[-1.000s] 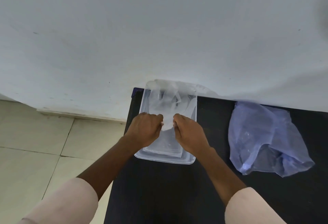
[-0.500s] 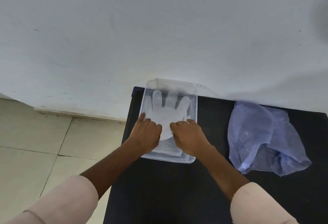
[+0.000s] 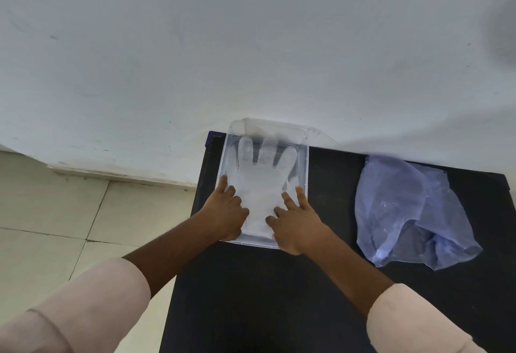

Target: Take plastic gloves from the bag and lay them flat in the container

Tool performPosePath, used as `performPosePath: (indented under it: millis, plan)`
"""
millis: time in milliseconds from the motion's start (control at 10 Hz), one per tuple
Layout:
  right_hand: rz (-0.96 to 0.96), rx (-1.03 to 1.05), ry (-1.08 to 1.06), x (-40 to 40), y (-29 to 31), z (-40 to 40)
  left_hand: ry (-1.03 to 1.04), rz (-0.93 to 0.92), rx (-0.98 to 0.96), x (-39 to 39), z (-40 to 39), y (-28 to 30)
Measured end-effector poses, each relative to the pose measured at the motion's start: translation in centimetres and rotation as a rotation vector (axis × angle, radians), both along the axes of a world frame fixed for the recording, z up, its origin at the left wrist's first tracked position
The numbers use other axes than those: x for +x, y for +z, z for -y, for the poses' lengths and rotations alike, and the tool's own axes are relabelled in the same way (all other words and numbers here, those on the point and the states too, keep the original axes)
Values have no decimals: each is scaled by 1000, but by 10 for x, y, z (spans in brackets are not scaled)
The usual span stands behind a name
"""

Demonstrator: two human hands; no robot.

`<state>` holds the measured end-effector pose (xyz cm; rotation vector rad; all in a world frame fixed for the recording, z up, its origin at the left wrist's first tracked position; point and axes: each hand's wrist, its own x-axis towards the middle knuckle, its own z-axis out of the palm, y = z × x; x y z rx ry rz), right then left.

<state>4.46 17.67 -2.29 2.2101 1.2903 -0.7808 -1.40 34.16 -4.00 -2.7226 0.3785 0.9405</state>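
A clear plastic glove (image 3: 261, 182) lies flat and spread open inside a clear rectangular container (image 3: 306, 174), its fingers pointing toward twelve o'clock and its cuff toward six. More clear plastic lies beneath it. The container sits on the black tabletop (image 3: 265, 296) with its far end against the wall. At three o'clock from it, well apart, a crumpled bluish see-through bag (image 3: 405, 213) rests on the tabletop.

Black surface (image 3: 279, 296) set against a plain white wall (image 3: 251, 45). Pale tiled floor (image 3: 55, 227) to its left, thin dark grout lines. Small dark marks along the wall base.
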Motion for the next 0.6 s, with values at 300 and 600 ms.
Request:
performPosePath:
  millis: [300,600]
  plan:
    - [167,16,-80,15,9,-3,19,1,2,0,2,3]
    - [-67,625,-439,26,42,6,578,266,-757,13,2,47]
